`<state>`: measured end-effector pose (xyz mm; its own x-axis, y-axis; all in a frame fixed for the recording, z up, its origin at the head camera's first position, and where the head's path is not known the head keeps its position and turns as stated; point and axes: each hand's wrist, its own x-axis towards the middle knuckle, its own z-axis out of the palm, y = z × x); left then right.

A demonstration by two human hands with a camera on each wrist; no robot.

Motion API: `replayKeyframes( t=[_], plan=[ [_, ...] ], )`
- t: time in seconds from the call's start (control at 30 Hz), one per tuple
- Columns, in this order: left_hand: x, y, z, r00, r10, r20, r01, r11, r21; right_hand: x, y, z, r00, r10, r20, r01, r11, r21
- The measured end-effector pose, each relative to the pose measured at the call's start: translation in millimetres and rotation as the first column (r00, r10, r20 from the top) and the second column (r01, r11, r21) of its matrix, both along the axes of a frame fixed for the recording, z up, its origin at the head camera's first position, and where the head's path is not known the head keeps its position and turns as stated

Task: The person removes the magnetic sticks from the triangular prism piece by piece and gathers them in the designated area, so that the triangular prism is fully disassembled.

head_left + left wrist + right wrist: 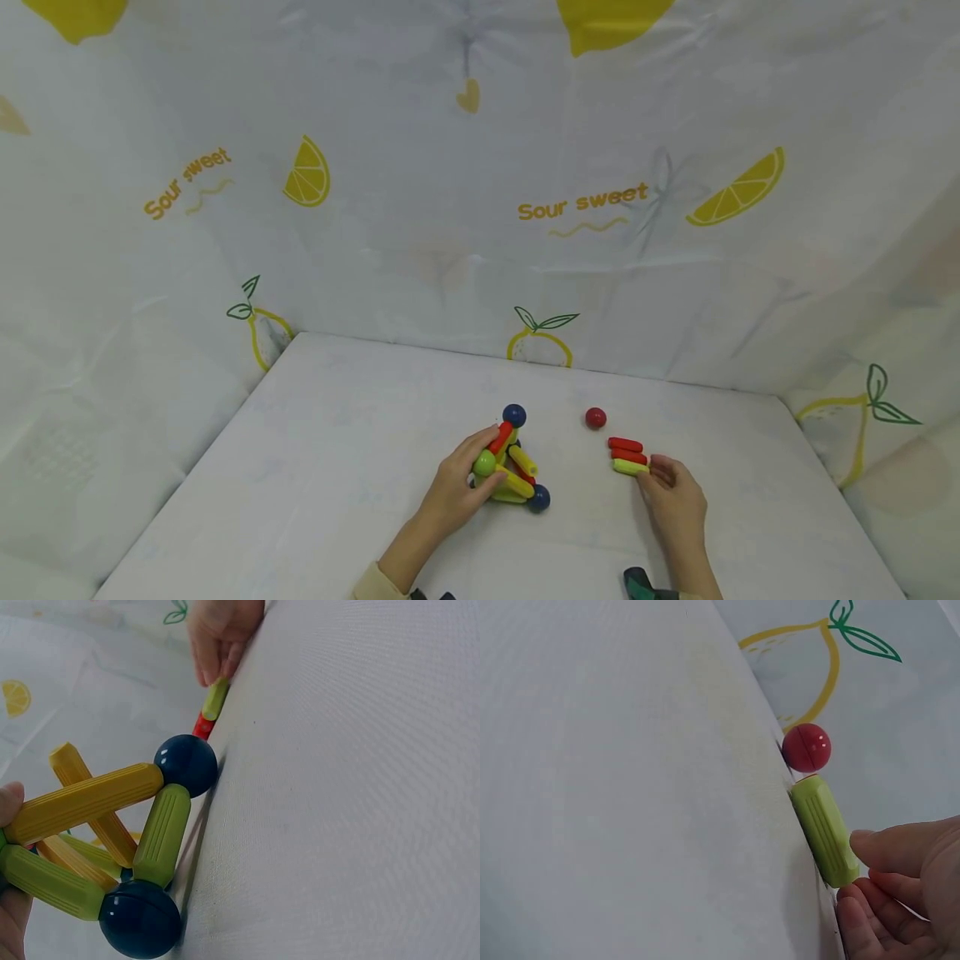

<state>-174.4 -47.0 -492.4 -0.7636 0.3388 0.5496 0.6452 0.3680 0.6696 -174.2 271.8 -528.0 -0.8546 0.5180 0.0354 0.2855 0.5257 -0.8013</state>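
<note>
My left hand (452, 490) grips a frame of magnetic rods and balls (514, 482) from its left side, thumb on a yellow rod and fingers over the top. Dark blue balls (141, 919) join its yellow, light green and red rods, and a light green ball (484, 462) sits by the fingers. To the right, my right hand (677, 502) pinches the near end of a loose light green rod (825, 831) between thumb and fingers. That rod lies low at the tabletop, alongside two red rods (628, 457) in a short row.
A red ball (596, 417) rests on the white table (337, 433) behind the loose rods. White cloth (420, 275) printed with lemons hangs at the table's back and sides. A dark band (639, 581) shows by the right wrist.
</note>
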Motion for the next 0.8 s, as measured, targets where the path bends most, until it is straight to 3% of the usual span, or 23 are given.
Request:
replayKeyframes(
  t=[0.37, 0.63, 0.8],
  plan=[
    [0.1, -1.3, 0.0, 1.000, -0.005, 0.022, 0.005, 1.000, 0.009, -0.4, -6, 10.8, 1.000, -0.013, 0.002, 0.013, 0.998, -0.060],
    [-0.5, -0.5, 0.5, 0.999, 0.003, 0.037, -0.003, 1.000, 0.003, 6.0, -20, 26.9, 0.997, 0.065, -0.028, -0.067, 0.996, -0.059],
    [-0.3, 0.2, -0.5, 0.999, 0.007, 0.044, -0.008, 1.000, 0.002, 9.6, -30, 37.1, 0.986, 0.159, -0.050, -0.161, 0.986, -0.033]
  ],
)
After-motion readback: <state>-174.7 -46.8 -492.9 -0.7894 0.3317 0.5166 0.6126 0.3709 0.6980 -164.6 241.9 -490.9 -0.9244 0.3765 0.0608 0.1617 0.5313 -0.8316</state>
